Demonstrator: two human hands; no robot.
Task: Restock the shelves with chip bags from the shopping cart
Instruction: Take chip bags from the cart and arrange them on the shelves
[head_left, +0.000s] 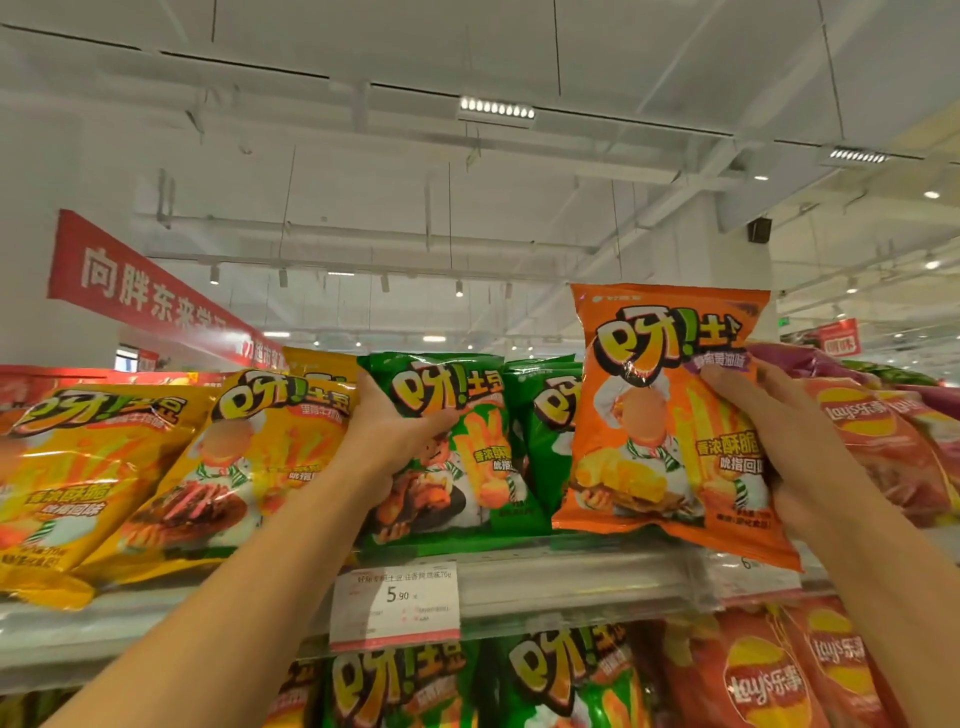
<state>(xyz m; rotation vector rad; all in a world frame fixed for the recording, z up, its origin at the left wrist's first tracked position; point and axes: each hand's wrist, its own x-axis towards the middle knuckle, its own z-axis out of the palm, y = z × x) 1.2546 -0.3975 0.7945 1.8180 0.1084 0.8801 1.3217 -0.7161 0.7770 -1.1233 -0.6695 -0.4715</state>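
Head view, left hand (387, 439) gripping green chip bag (457, 447), right hand (779, 441) clutching orange chip bag (660, 415)

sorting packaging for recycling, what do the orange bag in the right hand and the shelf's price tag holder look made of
Orange chip bag: looks like thin glossy plastic film, going by its crinkles and bright glare spots. Price tag holder: apparently a clear plastic sleeve over a printed paper label, judging by the sheen over the print; the paper is a guess.

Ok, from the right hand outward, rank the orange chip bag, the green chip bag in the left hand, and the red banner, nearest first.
1. Orange chip bag, gripped by the right hand.
2. Green chip bag, further left on the shelf, held by the left hand.
3. Red banner, far upper left.
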